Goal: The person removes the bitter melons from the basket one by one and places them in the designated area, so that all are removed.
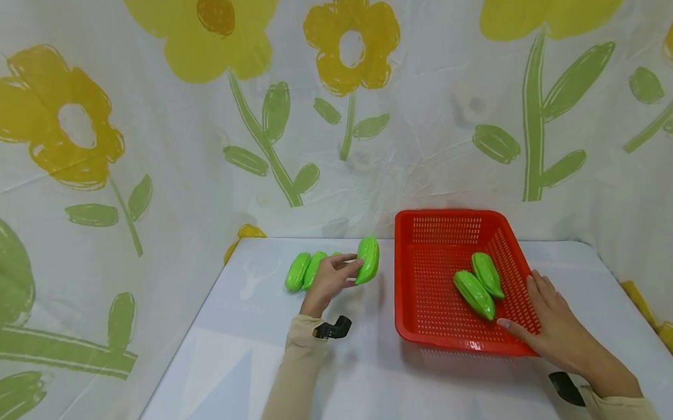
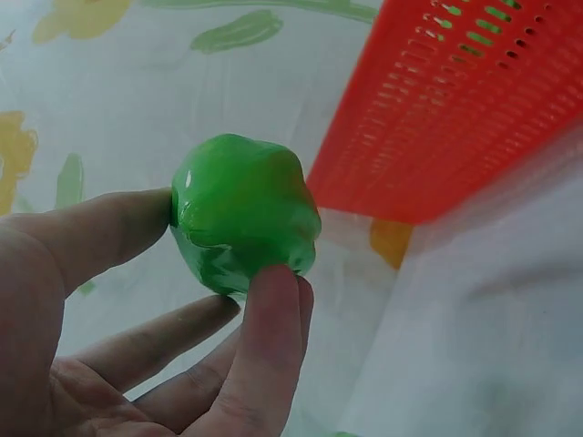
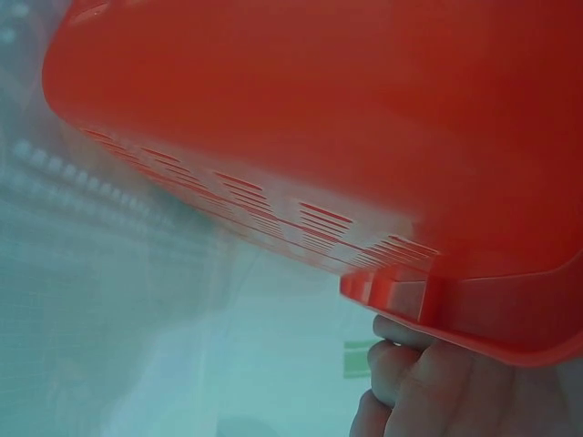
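Observation:
My left hand [image 1: 330, 283] pinches a green ridged plastic vegetable [image 1: 368, 260] between thumb and fingertips, left of the red basket. In the left wrist view the lobed end of this vegetable [image 2: 244, 205] faces the camera, with the thumb on one side and fingers on the other. My right hand [image 1: 557, 326] holds the basket [image 1: 402, 282] at its near right corner, thumb over the rim and fingers along the outer side. Two similar green vegetables [image 1: 474, 295] lie inside the basket. In the right wrist view, fingers [image 3: 446, 391] show under the basket's rim [image 3: 492, 350].
More green vegetables [image 1: 298, 272] lie in a row on the white table [image 1: 228, 300], partly hidden behind my left hand. A curtain [image 1: 423, 139] with yellow flowers hangs behind the table's back edge and along both sides.

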Motion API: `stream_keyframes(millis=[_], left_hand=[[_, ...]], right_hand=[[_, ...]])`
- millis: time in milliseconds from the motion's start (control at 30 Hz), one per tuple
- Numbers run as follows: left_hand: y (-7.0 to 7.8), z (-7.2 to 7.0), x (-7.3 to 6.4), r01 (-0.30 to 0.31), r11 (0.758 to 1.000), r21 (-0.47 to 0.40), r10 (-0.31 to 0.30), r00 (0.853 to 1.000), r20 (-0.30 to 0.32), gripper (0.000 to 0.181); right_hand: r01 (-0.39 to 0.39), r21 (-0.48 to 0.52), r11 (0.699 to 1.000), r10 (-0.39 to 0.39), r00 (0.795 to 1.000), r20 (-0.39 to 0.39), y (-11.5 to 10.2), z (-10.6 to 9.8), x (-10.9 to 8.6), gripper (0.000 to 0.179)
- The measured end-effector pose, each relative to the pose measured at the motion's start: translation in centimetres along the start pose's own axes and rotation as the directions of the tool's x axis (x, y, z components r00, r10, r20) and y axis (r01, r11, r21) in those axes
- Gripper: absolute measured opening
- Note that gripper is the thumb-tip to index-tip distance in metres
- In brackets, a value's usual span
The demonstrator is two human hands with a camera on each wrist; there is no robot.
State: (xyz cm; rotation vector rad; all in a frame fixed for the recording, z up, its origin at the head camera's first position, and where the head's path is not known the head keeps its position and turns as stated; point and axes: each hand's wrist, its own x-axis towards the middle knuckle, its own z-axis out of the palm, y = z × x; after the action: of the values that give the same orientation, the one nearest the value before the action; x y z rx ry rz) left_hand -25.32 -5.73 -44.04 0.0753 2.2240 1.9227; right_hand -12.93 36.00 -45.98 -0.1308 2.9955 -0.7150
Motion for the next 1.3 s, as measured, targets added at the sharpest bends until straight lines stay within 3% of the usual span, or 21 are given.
stream_keyframes(millis=[867, 1300], left_hand=[[-0.9, -1.6, 0.9, 0.050, 0.991, 0.121, -0.042, 0.997, -0.071, 0.049], [-1.4, -1.8, 1.2, 0.073, 0.987, 0.145, -0.064, 0.996, -0.066, 0.050]], right_hand=[[-0.012, -0.023, 1.000, 0.012, 1.000, -0.001, 0.1, 0.1, 0.0, 0.128], [-0.013, -0.042, 0.999, 0.013, 1.000, 0.008, 0.1, 0.0, 0.0, 0.127]])
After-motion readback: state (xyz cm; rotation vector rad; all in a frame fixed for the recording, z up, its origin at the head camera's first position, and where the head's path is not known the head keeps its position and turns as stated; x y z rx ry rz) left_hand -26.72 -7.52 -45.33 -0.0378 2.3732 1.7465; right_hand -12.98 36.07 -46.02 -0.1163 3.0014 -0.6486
